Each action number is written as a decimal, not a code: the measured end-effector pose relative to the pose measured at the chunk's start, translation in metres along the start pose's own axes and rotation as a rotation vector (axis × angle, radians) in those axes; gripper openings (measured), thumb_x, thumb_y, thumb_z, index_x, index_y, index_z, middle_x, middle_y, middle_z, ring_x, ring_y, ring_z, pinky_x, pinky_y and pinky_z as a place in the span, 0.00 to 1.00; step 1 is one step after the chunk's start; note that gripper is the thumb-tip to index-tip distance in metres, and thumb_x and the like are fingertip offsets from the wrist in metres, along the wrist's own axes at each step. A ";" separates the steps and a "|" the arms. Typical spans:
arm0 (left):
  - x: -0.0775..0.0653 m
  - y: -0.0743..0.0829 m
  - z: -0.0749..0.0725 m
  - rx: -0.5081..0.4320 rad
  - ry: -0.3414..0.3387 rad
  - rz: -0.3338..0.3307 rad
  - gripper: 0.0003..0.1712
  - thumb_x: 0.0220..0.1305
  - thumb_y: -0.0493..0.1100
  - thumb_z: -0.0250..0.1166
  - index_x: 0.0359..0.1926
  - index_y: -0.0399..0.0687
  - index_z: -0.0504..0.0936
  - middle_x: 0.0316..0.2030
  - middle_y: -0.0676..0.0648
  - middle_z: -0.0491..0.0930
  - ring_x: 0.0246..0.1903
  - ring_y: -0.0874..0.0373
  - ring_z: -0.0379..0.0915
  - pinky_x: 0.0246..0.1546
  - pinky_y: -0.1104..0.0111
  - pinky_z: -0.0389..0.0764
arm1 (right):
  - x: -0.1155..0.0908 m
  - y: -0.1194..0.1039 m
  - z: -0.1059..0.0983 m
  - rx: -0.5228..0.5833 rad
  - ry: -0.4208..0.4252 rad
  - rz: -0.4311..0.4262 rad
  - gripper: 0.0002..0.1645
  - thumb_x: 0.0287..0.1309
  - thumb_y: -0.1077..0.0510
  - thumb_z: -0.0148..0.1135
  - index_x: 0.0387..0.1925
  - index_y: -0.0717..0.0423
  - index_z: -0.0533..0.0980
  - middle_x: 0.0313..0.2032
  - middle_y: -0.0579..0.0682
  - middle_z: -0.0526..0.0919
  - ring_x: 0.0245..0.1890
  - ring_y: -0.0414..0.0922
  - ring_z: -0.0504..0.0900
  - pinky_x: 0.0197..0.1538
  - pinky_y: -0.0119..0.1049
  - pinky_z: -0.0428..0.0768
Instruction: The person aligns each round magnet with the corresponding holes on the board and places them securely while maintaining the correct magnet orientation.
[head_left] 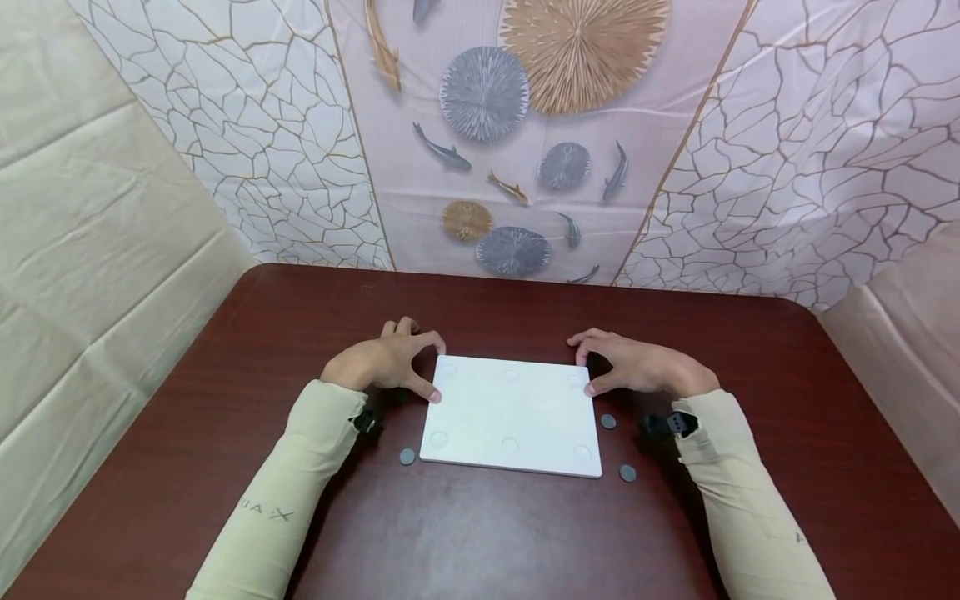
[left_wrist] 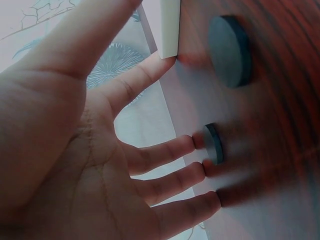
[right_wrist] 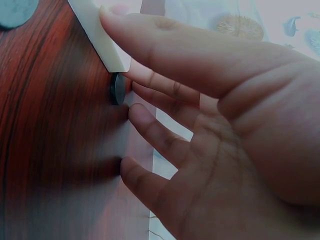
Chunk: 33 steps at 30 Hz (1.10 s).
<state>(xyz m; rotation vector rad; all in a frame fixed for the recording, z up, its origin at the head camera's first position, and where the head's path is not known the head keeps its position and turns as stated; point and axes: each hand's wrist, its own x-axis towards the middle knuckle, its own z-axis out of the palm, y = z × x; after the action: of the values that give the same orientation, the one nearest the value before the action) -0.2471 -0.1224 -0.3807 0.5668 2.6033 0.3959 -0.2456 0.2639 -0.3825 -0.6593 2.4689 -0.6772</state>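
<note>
A white rectangular board (head_left: 517, 412) with several shallow round marks lies on the table between both hands. At its far left corner my left hand (head_left: 386, 360) pinches the board, thumb on the left edge and index fingertip at the corner. The other left fingers spread down to the tabletop, near a dark round disc (left_wrist: 214, 144). My right hand (head_left: 637, 365) grips the far right corner, with its thumb (right_wrist: 135, 30) on the board's edge and the index finger behind. Close beneath that corner in the right wrist view stands another dark disc (right_wrist: 117, 90).
More dark grey discs lie beside the board: one left disc (head_left: 407, 457), one right disc (head_left: 608, 422) and a nearer right disc (head_left: 627, 473). The dark red-brown table (head_left: 487, 542) ends at a patterned cloth (head_left: 292, 150) at the back. Pale cloth (head_left: 75, 275) hangs at the sides.
</note>
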 end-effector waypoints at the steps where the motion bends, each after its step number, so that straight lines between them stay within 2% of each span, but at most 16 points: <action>1: 0.000 0.000 0.000 -0.001 0.000 -0.002 0.37 0.57 0.62 0.80 0.63 0.64 0.74 0.77 0.33 0.53 0.76 0.35 0.48 0.61 0.41 0.73 | -0.001 -0.001 0.000 -0.001 0.000 -0.003 0.14 0.64 0.58 0.75 0.43 0.53 0.75 0.77 0.61 0.62 0.78 0.64 0.55 0.72 0.63 0.63; 8: 0.000 -0.002 0.004 -0.014 -0.011 -0.018 0.37 0.57 0.62 0.81 0.63 0.64 0.74 0.76 0.34 0.54 0.74 0.37 0.49 0.59 0.44 0.75 | -0.002 -0.003 0.002 -0.010 -0.018 -0.013 0.15 0.65 0.56 0.74 0.44 0.53 0.75 0.76 0.62 0.62 0.76 0.64 0.58 0.69 0.60 0.67; 18: 0.004 -0.001 0.002 -0.008 -0.004 -0.018 0.37 0.56 0.61 0.81 0.62 0.64 0.74 0.75 0.34 0.54 0.73 0.37 0.49 0.59 0.44 0.75 | -0.002 -0.003 -0.001 -0.013 -0.005 -0.009 0.15 0.64 0.56 0.75 0.44 0.53 0.75 0.76 0.62 0.63 0.76 0.64 0.57 0.70 0.61 0.66; 33: 0.001 0.000 0.001 -0.024 0.005 -0.010 0.35 0.55 0.62 0.81 0.59 0.64 0.74 0.73 0.35 0.57 0.70 0.38 0.52 0.56 0.45 0.75 | 0.001 -0.001 0.001 -0.019 -0.006 0.007 0.14 0.65 0.57 0.74 0.43 0.52 0.75 0.77 0.62 0.62 0.76 0.63 0.57 0.71 0.62 0.65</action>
<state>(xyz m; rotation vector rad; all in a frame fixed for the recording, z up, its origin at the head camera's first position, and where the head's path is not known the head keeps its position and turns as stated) -0.2477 -0.1219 -0.3820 0.5451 2.6017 0.4256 -0.2454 0.2629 -0.3829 -0.6580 2.4742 -0.6490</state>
